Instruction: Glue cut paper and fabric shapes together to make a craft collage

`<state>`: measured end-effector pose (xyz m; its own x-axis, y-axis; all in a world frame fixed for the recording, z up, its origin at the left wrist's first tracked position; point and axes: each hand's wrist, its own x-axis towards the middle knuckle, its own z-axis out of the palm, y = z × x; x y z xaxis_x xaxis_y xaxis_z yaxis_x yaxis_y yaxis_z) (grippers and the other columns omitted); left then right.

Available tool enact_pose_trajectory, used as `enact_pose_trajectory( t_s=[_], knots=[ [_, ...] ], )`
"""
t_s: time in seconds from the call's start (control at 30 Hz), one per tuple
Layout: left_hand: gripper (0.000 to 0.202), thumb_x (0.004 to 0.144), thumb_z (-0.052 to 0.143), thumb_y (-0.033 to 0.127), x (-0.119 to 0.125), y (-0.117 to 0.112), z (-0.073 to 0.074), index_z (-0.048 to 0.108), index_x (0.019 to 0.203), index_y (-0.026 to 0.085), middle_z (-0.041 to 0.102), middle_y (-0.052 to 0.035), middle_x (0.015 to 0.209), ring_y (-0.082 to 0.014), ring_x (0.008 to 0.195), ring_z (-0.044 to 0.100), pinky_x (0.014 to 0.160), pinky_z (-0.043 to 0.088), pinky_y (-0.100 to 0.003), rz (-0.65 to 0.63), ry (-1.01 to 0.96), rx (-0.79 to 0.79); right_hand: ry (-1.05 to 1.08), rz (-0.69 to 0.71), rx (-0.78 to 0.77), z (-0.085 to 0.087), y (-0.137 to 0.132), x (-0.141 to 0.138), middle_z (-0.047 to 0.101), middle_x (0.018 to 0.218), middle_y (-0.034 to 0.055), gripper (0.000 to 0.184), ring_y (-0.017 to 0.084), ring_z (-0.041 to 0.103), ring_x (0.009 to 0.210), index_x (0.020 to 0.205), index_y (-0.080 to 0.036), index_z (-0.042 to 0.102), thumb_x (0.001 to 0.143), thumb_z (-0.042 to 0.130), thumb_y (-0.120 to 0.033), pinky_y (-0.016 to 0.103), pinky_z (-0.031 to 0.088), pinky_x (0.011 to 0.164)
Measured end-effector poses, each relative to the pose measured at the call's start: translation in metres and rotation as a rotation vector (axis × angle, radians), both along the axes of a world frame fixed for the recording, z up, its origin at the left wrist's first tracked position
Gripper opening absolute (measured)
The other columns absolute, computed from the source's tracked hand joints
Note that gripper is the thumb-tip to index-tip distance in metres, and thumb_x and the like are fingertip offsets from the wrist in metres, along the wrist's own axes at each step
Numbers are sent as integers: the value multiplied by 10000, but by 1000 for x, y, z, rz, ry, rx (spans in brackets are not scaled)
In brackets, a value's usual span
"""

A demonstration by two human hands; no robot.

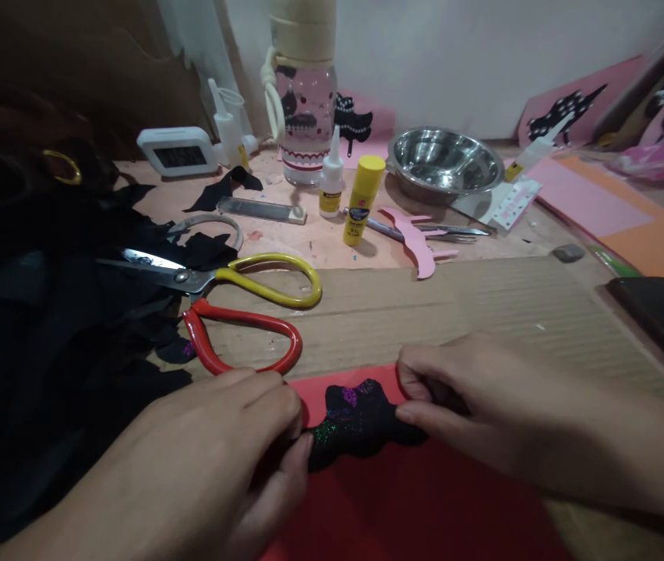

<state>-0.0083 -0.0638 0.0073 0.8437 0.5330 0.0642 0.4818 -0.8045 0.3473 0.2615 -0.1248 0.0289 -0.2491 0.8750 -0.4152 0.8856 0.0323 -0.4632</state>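
A black fabric cutout [361, 425] with wavy edges and purple and green glitter lies over a red sheet of paper [402, 506]. My left hand [220, 444] is closed on the cutout's left end, thumb against the curled fingers. At the opposite end, my right hand [460, 389] pinches the cutout between thumb and bent fingers. Both ends are partly hidden by my fingers. Just beyond my left hand lie scissors [192, 280] with one yellow and one red handle, their blades spread over black fabric scraps [75, 358].
Corrugated cardboard [501, 312] covers the work surface. Behind it stand a glue stick [364, 200], a small glue bottle [330, 183], a drinking bottle [309, 101] and a steel bowl [446, 164]. A pink paper cutout [411, 238] rests near tweezers. A dark phone-like object [659, 319] lies at right.
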Motion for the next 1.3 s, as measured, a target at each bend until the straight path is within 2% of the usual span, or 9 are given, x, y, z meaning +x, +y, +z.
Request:
enact_pose_trajectory(
  t_s=[0.23,0.57,0.8,1.03,1.3],
  knots=[
    [179,860,495,188,0,1,-8,564,713,263,628,22,631,-170,486,588,468,388,-288,-5,6,3,4,-17,-23,4,-1,-3,619,626,-55,178,113,443,498,755,-240,572,909,629,-309,244,237,453],
    [164,869,529,178,-7,0,-8,559,730,259,617,33,640,-149,488,570,457,369,-262,-35,3,-3,-52,-26,-115,27,7,-16,629,671,-24,189,126,470,517,753,-237,569,930,555,-301,255,254,465],
    [159,863,518,177,-6,0,-13,564,735,259,616,32,645,-155,499,579,471,378,-263,-46,-12,22,-46,-11,-91,24,7,-13,618,672,-26,207,126,468,527,765,-238,563,946,543,-337,258,254,474],
    [207,862,475,169,0,3,-9,546,689,259,590,38,586,-147,440,558,437,358,-261,-35,-46,37,-19,-9,-68,18,3,-10,613,663,-31,203,126,455,520,756,-243,548,937,529,-332,258,268,474],
    [167,911,514,231,-11,1,-14,570,757,258,606,15,661,-184,512,586,486,393,-291,-22,-3,48,-39,-26,-81,20,5,-12,624,666,-27,210,124,465,515,756,-239,569,938,548,-342,256,255,468]
  ],
)
